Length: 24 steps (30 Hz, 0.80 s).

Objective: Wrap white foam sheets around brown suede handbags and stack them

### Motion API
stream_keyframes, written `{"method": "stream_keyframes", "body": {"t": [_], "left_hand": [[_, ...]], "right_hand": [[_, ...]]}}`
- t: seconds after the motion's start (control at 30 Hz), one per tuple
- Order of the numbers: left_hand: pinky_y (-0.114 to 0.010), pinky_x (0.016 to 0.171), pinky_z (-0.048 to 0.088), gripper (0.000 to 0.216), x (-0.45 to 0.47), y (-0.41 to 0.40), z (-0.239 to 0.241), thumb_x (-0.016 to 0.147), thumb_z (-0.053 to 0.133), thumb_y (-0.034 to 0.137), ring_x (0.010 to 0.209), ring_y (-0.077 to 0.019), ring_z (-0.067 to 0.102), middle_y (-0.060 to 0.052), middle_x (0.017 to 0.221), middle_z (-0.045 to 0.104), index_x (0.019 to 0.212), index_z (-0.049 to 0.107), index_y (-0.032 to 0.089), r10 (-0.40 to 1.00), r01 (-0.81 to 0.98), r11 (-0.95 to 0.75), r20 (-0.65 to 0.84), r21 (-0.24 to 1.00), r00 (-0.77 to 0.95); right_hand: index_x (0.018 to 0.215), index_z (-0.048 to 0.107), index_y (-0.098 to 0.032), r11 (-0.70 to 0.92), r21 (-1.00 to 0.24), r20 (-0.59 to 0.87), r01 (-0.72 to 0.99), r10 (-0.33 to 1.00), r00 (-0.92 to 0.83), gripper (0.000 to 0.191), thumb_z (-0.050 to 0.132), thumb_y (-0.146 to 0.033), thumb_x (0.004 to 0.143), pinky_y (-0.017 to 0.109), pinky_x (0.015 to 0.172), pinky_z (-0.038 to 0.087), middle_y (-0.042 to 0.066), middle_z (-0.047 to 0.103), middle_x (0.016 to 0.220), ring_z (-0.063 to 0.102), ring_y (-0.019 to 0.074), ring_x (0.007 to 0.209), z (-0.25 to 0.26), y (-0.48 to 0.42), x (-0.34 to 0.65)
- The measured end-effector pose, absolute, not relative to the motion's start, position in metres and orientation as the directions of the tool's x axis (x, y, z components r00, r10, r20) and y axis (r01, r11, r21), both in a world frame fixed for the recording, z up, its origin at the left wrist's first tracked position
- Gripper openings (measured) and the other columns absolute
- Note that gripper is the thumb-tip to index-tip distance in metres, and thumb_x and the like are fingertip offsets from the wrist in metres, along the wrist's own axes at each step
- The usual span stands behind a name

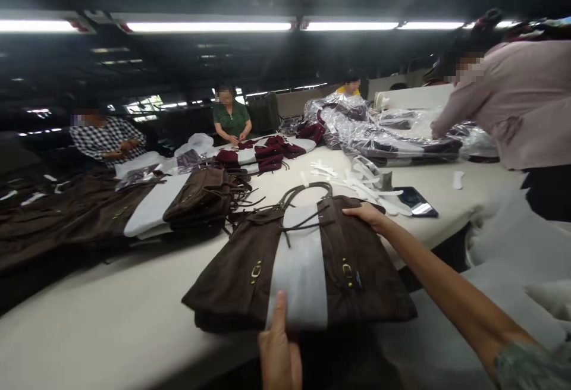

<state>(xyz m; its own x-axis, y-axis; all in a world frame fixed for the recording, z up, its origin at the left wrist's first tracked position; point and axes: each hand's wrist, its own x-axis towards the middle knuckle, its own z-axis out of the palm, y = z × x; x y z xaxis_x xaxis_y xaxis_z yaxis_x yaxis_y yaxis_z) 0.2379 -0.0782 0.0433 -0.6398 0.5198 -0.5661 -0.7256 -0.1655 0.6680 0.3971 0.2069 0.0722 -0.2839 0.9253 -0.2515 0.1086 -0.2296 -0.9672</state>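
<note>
A dark brown bag [232, 271] with a pale grey centre panel [301, 271], gold buckles and a looped handle lies flat on the cream table [111, 324] in front of me. My left hand [279, 351] holds the bag's near edge, thumb pressed on the grey panel. My right hand [368, 213] grips the bag's far right corner, fingers curled over the edge.
More brown bags [200, 200] and a long brown pile [57, 223] lie to the left, maroon ones [267, 153] further back. Plastic-wrapped stacks [379, 134], white paper pieces [357, 182] and a phone [417, 201] sit at the right. Several other people work around the table.
</note>
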Motion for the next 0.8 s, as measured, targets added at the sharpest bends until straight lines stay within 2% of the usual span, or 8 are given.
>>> {"method": "stream_keyframes", "body": {"t": [0.13, 0.27, 0.37, 0.47, 0.53, 0.63, 0.73, 0.8], "left_hand": [[-0.037, 0.108, 0.044, 0.023, 0.252, -0.08, 0.029, 0.082, 0.071, 0.02, 0.112, -0.0223, 0.063, -0.013, 0.109, 0.071, 0.101, 0.069, 0.006, 0.604, -0.781, -0.17, -0.563, 0.601, -0.565], [-0.034, 0.097, 0.053, 0.022, 0.247, -0.061, 0.037, 0.081, 0.072, 0.015, 0.105, -0.0218, 0.066, -0.014, 0.107, 0.071, 0.1, 0.068, 0.005, 0.583, -0.778, -0.247, -0.553, 0.578, -0.595], [-0.028, 0.09, 0.056, 0.017, 0.241, -0.043, 0.04, 0.083, 0.069, 0.014, 0.101, -0.0189, 0.067, -0.014, 0.104, 0.071, 0.098, 0.068, 0.006, 0.573, -0.778, -0.312, -0.545, 0.545, -0.612], [-0.024, 0.085, 0.057, 0.018, 0.235, -0.04, 0.041, 0.087, 0.064, 0.017, 0.103, -0.0172, 0.066, -0.013, 0.108, 0.07, 0.102, 0.067, 0.008, 0.655, -0.836, -0.314, -0.534, 0.45, -0.534], [-0.027, 0.084, 0.058, 0.02, 0.23, -0.048, 0.041, 0.089, 0.062, 0.021, 0.104, -0.0179, 0.066, -0.012, 0.112, 0.069, 0.106, 0.066, 0.012, 0.702, -0.869, -0.304, -0.525, 0.389, -0.481], [-0.035, 0.081, 0.06, 0.025, 0.219, -0.062, 0.043, 0.088, 0.063, 0.029, 0.103, -0.0211, 0.066, -0.008, 0.117, 0.068, 0.111, 0.064, 0.018, 0.725, -0.88, -0.302, -0.511, 0.367, -0.462], [-0.035, 0.074, 0.06, 0.029, 0.207, -0.069, 0.045, 0.086, 0.066, 0.031, 0.096, -0.0213, 0.067, -0.007, 0.119, 0.067, 0.112, 0.064, 0.02, 0.708, -0.861, -0.279, -0.514, 0.426, -0.483], [-0.029, 0.068, 0.059, 0.026, 0.203, -0.067, 0.045, 0.084, 0.067, 0.03, 0.088, -0.0184, 0.068, -0.007, 0.115, 0.068, 0.108, 0.066, 0.019, 0.661, -0.817, -0.287, -0.514, 0.499, -0.546]], "right_hand": [[0.083, 0.068, -0.01, -0.164, -0.961, -0.214, 0.225, 0.951, -0.224, 0.023, 0.078, -0.025, 0.068, 0.029, 0.06, 0.056, 0.011, 0.073, 0.075, 0.068, 0.0208, 0.066, 0.043, 0.218, 0.407], [0.096, 0.068, -0.013, -0.028, -0.947, -0.094, 0.319, 0.977, -0.193, 0.028, 0.073, -0.029, 0.074, 0.029, 0.071, 0.056, 0.011, 0.073, 0.094, 0.069, 0.0217, 0.081, 0.049, 0.237, 0.395], [0.097, 0.068, -0.011, 0.042, -0.905, -0.041, 0.423, 0.982, -0.186, 0.03, 0.07, -0.032, 0.076, 0.037, 0.083, 0.054, 0.014, 0.072, 0.098, 0.067, 0.0266, 0.092, 0.059, 0.254, 0.38], [0.103, 0.067, -0.008, 0.1, -0.838, 0.011, 0.537, 0.986, -0.167, 0.041, 0.076, -0.024, 0.067, 0.05, 0.1, 0.042, 0.02, 0.067, 0.111, 0.058, 0.0366, 0.111, 0.067, 0.256, 0.373], [0.111, 0.066, -0.009, 0.255, -0.736, 0.18, 0.628, 0.967, -0.182, 0.047, 0.074, -0.023, 0.067, 0.052, 0.107, 0.032, 0.02, 0.059, 0.125, 0.048, 0.0383, 0.123, 0.073, 0.246, 0.37], [0.11, 0.068, -0.017, 0.57, -0.514, 0.369, 0.641, 0.822, -0.435, 0.033, 0.062, -0.032, 0.081, 0.041, 0.102, 0.041, 0.012, 0.063, 0.12, 0.056, 0.0284, 0.115, 0.084, 0.219, 0.356], [0.109, 0.068, -0.019, 0.709, -0.504, 0.23, 0.494, 0.661, -0.715, 0.035, 0.056, -0.043, 0.088, 0.031, 0.086, 0.05, 0.008, 0.069, 0.108, 0.065, 0.0207, 0.095, 0.093, 0.189, 0.325], [0.123, 0.062, -0.017, 0.743, -0.456, 0.149, 0.491, 0.607, -0.781, 0.05, 0.06, -0.049, 0.086, 0.032, 0.086, 0.049, 0.01, 0.069, 0.111, 0.065, 0.0232, 0.097, 0.094, 0.174, 0.299]]}}
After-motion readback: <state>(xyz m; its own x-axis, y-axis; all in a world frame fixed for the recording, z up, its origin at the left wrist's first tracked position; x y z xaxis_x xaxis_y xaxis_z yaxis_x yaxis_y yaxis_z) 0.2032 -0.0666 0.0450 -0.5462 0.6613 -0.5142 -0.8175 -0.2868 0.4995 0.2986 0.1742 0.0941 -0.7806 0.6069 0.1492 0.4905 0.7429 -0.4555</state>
